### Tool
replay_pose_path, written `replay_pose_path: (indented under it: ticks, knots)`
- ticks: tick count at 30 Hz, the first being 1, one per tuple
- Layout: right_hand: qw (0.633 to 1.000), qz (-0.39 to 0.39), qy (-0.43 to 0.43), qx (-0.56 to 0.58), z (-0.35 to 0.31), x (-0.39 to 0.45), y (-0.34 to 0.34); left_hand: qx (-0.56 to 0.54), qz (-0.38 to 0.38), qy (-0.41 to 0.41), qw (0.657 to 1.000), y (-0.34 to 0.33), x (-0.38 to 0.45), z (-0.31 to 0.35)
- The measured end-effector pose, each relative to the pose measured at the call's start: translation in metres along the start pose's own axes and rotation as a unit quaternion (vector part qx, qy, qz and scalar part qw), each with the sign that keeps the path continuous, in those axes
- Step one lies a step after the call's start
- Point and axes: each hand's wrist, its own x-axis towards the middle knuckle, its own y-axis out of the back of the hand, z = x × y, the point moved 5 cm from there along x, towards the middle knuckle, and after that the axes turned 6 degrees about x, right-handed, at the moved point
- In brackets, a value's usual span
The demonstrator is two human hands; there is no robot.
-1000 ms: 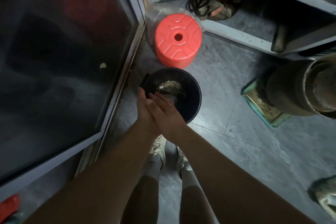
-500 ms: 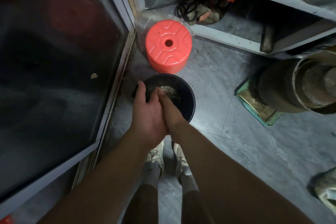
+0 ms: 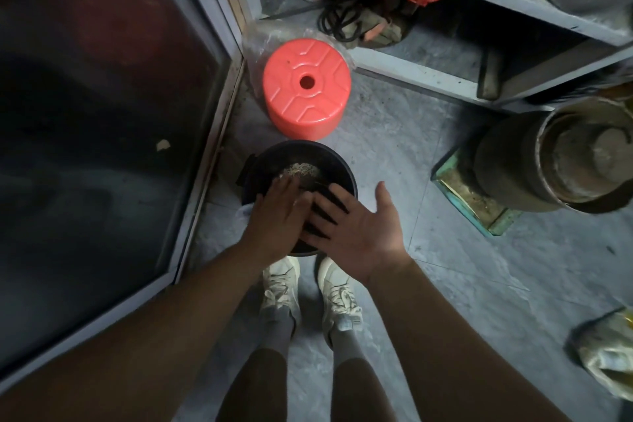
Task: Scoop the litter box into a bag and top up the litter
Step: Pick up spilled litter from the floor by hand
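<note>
Grey floor tiles [image 3: 394,154] run under me, hemmed on my left by a dark glass door [image 3: 102,113] in its frame and ahead by a low shelf [image 3: 428,75] full of clutter. My black tub [image 3: 346,175] stands upright on the floor just past my shoes [image 3: 281,284], mouth facing up, a little pale litter [image 3: 301,169] in its bottom; being round, it has no long axis. A red stool [image 3: 306,89] sits just beyond it, near the door frame. To my right lies open floor, then a rusty drum [image 3: 565,154] on its side. My left hand [image 3: 281,216] hangs flat over the tub, fingers straight and together. My right hand [image 3: 352,229] is beside it, fingers spread, thumb out, holding nothing.
</note>
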Motion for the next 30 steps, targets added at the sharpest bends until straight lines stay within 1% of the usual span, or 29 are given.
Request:
replay_pose_path:
  ticks: [1,2,3,4,5,6,7,8,11,12,13,14,15,16,17,18,19,21,22,24,26,27,28,29,30]
  knots:
    - [1.000,-0.003,0.002,0.008,0.000,0.000,0.004,-0.022,0.027,-0.056,0.998,0.004,-0.007,0.015]
    - [1.000,-0.003,-0.003,0.015,0.002,-0.003,0.003,-0.024,0.035,-0.144,0.989,0.007,-0.018,0.035]
    - [0.999,-0.009,-0.006,0.031,0.006,-0.002,0.000,-0.016,0.022,-0.221,0.975,0.004,-0.028,0.052]
    - [0.999,-0.007,-0.006,0.048,0.011,-0.001,-0.002,-0.019,-0.015,-0.261,0.965,-0.003,-0.037,0.063]
    - [0.998,-0.002,-0.006,0.062,0.014,0.004,-0.003,-0.024,-0.053,-0.267,0.962,-0.012,-0.042,0.063]
    - [0.998,0.008,-0.005,0.058,0.017,0.006,-0.004,-0.024,-0.066,-0.258,0.964,-0.015,-0.042,0.059]
    - [0.998,0.013,-0.010,0.053,0.018,0.004,-0.005,-0.013,-0.060,-0.246,0.967,-0.016,-0.038,0.052]
    - [0.998,0.006,-0.023,0.056,0.017,0.001,-0.006,0.016,-0.062,-0.237,0.969,-0.017,-0.032,0.045]
    - [0.997,-0.043,-0.065,0.029,0.017,-0.010,-0.003,0.151,-0.115,-0.214,0.958,-0.016,-0.007,0.022]
    - [0.996,-0.051,-0.064,0.026,0.017,-0.013,0.001,0.186,-0.115,-0.188,0.958,-0.009,0.002,0.019]
    - [0.997,-0.047,-0.053,0.032,0.015,-0.014,0.009,0.188,-0.086,-0.160,0.965,0.000,0.009,0.023]
    - [0.997,-0.039,-0.045,0.051,0.014,-0.015,0.014,0.160,-0.038,-0.163,0.973,0.011,0.009,0.034]
    - [0.998,-0.017,-0.035,0.053,0.014,-0.015,0.018,0.132,0.000,-0.215,0.968,0.018,0.003,0.049]
    - [0.998,-0.007,-0.023,0.051,0.014,-0.017,0.016,0.118,0.006,-0.294,0.948,0.017,-0.009,0.064]
    - [0.999,0.007,-0.006,0.039,0.013,-0.016,0.015,0.124,-0.012,-0.368,0.921,0.008,-0.022,0.073]
    - [0.999,0.038,0.017,0.022,0.011,-0.015,0.011,0.127,-0.042,-0.401,0.906,-0.003,-0.035,0.074]
    - [0.998,0.050,0.025,0.008,0.012,-0.012,0.006,0.121,-0.058,-0.394,0.909,-0.010,-0.041,0.067]
    - [0.999,0.024,-0.003,0.025,0.016,-0.008,-0.009,0.080,-0.039,-0.350,0.932,-0.010,-0.036,0.046]
    - [0.999,0.021,-0.009,0.035,0.015,-0.008,-0.014,0.080,-0.031,-0.343,0.935,-0.009,-0.030,0.040]
    - [0.999,0.025,-0.009,0.031,0.011,-0.010,-0.012,0.126,-0.020,-0.348,0.929,-0.006,-0.018,0.037]
    - [1.000,0.018,-0.004,-0.017,0.005,-0.014,-0.009,0.173,-0.019,-0.302,0.937,-0.006,-0.002,0.028]
    - [0.998,0.023,0.017,-0.047,0.001,-0.013,-0.006,0.172,-0.021,-0.253,0.952,-0.007,0.008,0.020]
    - [0.996,0.015,0.044,-0.078,-0.003,-0.016,-0.009,0.130,-0.024,-0.180,0.975,-0.006,0.017,0.013]
    - [0.990,0.011,0.082,-0.112,-0.008,-0.017,-0.012,0.031,-0.026,-0.085,0.996,-0.002,0.021,0.010]
    - [0.980,0.012,0.121,-0.156,-0.010,-0.016,-0.021,-0.121,-0.037,0.040,0.991,0.002,0.021,0.010]
